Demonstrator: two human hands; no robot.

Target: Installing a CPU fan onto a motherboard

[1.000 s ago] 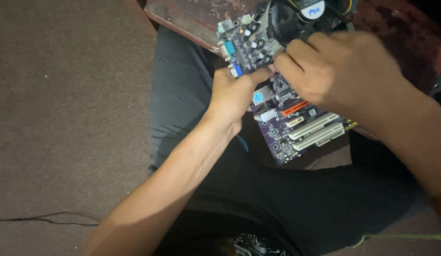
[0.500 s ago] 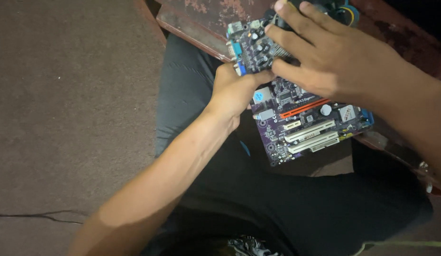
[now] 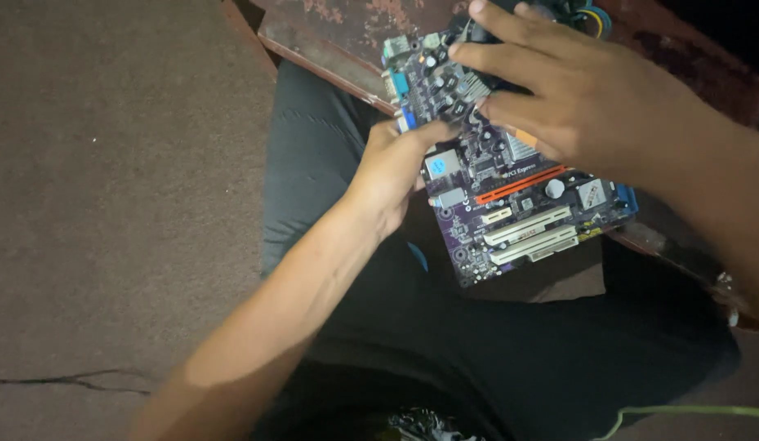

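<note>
While you hold the board (image 3: 510, 184) over your lap, most of it hangs past the near edge of the rusty table (image 3: 330, 37), so only your two hands keep it up. Your left hand (image 3: 396, 167) grasps the board's left edge, thumb laid on top near the blue port (image 3: 398, 84), the other fingers hidden beneath. Your right hand (image 3: 575, 94) lies spread over the board's far end, fingers pressing down on the parts by the heatsink, with the coloured fan wires (image 3: 592, 16) just beyond them; whether those fingers pinch anything I cannot tell, since the palm covers the spot. The likely trouble, to my eye, is flex: if you push down hard at the far end while the left edge alone is braced, the board could bend and crack a solder joint or a trace. A slip could follow too, because the left grip is narrow and the near corner, by the white slots (image 3: 530, 233), floats free above your dark trousers (image 3: 477, 359); a sudden release under the right hand might tip that corner down. Bare fingers on the chips risk static or a scratch from a pin. The fan wires sit close enough to snag a finger and tug the board sideways.
</note>
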